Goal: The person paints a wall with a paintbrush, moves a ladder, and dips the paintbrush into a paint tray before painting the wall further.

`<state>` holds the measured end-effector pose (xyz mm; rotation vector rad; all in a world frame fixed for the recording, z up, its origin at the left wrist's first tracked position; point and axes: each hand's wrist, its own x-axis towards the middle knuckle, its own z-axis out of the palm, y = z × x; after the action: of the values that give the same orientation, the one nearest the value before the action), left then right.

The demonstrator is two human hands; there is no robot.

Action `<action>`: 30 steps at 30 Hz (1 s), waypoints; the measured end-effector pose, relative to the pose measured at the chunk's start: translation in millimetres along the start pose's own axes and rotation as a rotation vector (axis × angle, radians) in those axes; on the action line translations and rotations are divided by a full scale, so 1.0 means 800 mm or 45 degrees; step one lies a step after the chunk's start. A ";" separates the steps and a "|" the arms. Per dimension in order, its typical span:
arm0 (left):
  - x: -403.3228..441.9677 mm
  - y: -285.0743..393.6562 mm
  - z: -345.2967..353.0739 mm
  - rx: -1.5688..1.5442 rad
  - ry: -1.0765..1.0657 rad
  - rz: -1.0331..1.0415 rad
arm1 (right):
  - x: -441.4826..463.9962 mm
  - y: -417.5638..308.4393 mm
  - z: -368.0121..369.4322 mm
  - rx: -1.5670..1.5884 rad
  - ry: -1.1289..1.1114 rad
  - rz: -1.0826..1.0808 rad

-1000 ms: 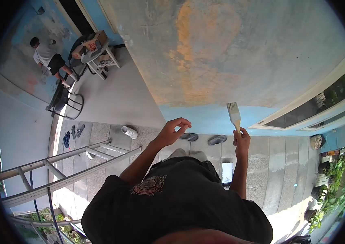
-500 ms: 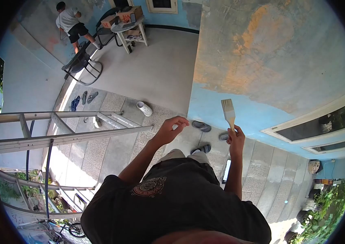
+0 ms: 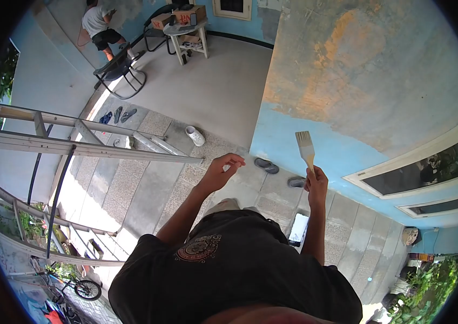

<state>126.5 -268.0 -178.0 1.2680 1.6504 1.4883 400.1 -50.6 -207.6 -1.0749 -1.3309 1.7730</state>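
Paintbrush (image 3: 305,148) bristles up, toward the right of the view, in front of the wall (image 3: 342,70) with its worn grey-and-orange patch and blue lower band; from the left, a bicycle (image 3: 87,290) stands below a metal ladder (image 3: 94,149); above, a co-worker (image 3: 96,22) in a pale top faces a far wall, near a black chair (image 3: 114,69) and a small table (image 3: 204,42) bearing boxes (image 3: 192,14); the person's left hand (image 3: 222,171) is raised with loosely curled fingers, and nothing shows in it; dark sandals (image 3: 266,166) lie on the floor beyond; the right hand (image 3: 316,182) grasps the brush by its handle, thumb and fingers closed round it; a bright-screened device (image 3: 298,229) shows beside the right forearm; a window (image 3: 423,170) is set in the wall further right.

The brush should be light and hard to break, stiff in the handle, with bristles that likely flex; a smooth handle might turn if damp, so the best hold seems low on the neck, as here, clear of the bristles.

The co-worker's head is cut off by the top edge; the left palm is hidden; the handle's end is covered by the right hand; whether the bristles touch the wall, or are wet, I cannot tell.
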 end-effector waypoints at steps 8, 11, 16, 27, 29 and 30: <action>-0.072 0.018 0.081 -0.011 0.092 -0.093 | -0.046 -0.005 -0.077 0.097 -0.081 0.033; -0.101 0.028 0.118 0.002 0.077 -0.105 | -0.062 0.017 -0.122 0.050 -0.003 -0.039; -0.138 0.044 0.173 -0.001 -0.004 -0.172 | -0.112 0.034 -0.185 -0.024 0.161 -0.024; -0.126 0.049 0.247 -0.075 -0.440 -0.092 | -0.258 0.059 -0.280 -0.109 0.660 -0.128; -0.115 0.046 0.253 -0.050 -0.504 -0.075 | -0.286 0.064 -0.287 -0.166 0.773 -0.135; -0.111 0.045 0.256 -0.034 -0.543 -0.068 | -0.301 0.066 -0.285 -0.186 0.838 -0.162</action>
<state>350.9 -266.2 -202.9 1.3993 1.3653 1.1078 709.4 -178.7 -238.0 -1.4539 -1.0853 1.0905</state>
